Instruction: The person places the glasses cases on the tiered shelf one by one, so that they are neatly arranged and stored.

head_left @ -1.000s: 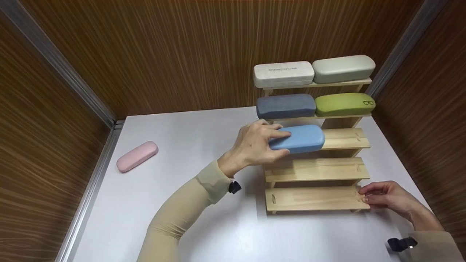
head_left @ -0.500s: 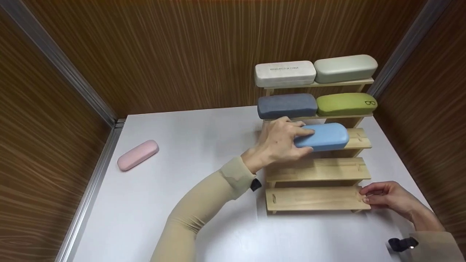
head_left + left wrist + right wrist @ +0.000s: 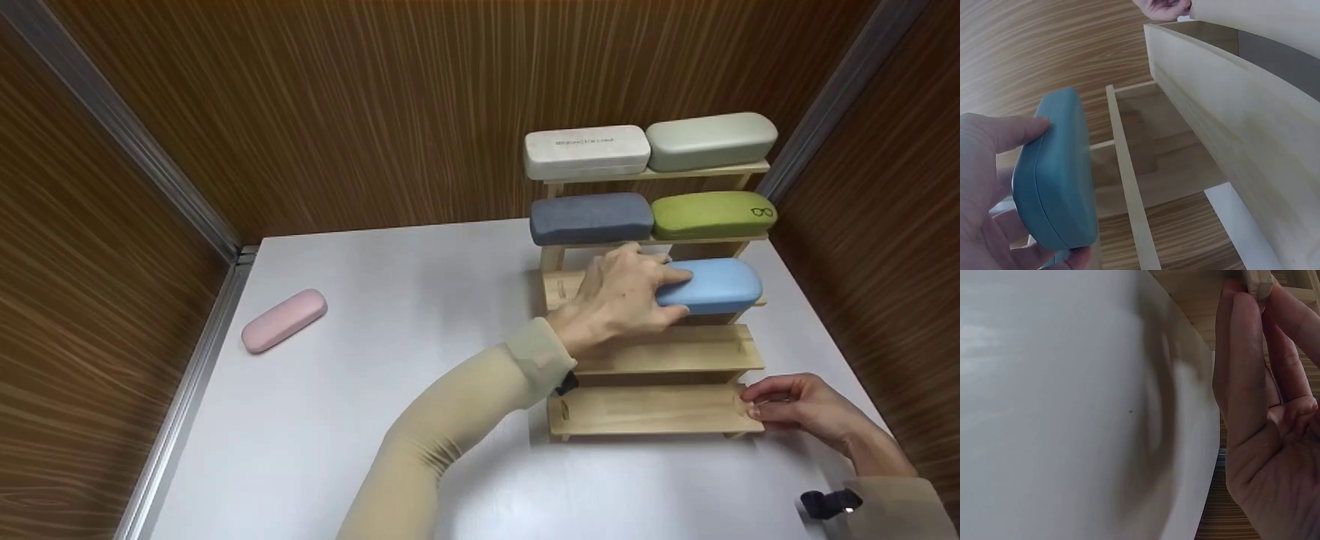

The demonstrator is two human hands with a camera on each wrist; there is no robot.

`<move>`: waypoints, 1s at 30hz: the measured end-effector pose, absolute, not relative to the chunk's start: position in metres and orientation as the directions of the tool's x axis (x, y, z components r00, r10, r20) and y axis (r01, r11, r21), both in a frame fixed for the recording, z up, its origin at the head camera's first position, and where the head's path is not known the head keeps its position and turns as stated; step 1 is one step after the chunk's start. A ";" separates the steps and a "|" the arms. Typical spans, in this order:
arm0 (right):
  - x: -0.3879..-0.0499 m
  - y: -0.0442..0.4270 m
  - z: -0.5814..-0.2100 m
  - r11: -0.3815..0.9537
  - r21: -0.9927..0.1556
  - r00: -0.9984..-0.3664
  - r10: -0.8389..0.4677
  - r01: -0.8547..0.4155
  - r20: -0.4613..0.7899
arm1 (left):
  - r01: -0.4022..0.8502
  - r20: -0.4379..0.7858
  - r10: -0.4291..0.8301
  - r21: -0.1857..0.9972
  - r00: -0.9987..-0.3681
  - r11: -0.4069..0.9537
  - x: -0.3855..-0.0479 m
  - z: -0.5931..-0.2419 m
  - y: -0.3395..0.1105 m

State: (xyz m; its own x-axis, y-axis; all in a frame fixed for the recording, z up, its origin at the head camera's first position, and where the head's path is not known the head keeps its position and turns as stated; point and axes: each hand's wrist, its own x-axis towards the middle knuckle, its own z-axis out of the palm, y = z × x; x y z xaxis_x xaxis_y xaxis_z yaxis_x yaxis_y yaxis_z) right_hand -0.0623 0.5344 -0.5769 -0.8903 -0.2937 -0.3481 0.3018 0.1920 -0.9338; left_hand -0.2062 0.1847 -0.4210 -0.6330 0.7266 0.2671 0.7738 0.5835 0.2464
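Note:
My left hand [image 3: 626, 296] grips a light blue glasses case [image 3: 716, 286] by its left end, thumb on the near side and fingers over the top and far side. The case is at the right half of the middle shelf; the head view cannot tell whether it touches the board. In the left wrist view the same blue case [image 3: 1061, 174] sits between thumb and fingers beside the wooden steps. My right hand [image 3: 814, 412] pinches the right end of the bottom step of the wooden tiered rack [image 3: 652, 411]. The right wrist view shows fingertips on that board's corner [image 3: 1258, 284].
On the top tier stand a white case [image 3: 587, 152] and a pale green case [image 3: 711, 142]. Below them are a grey-blue case [image 3: 591, 219] and a lime green case [image 3: 709, 215]. A pink case [image 3: 285, 321] lies at the table's left. Wood-grain walls enclose the table.
My left hand has carried the blue case to the right along the middle tier, from its left part to its right end. The right hand keeps its hold on the rack.

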 end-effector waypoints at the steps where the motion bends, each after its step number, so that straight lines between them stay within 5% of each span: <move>1: -0.063 0.535 -0.577 0.200 -0.931 -0.891 -0.287 0.305 -0.353 | 0.773 0.257 0.730 0.237 -0.634 0.588 -0.206 -0.421 0.189; 30: -0.059 0.540 -0.573 0.198 -0.928 -0.883 -0.299 0.315 -0.363 | 0.704 0.147 0.689 0.182 -0.709 0.686 -0.206 -0.430 0.256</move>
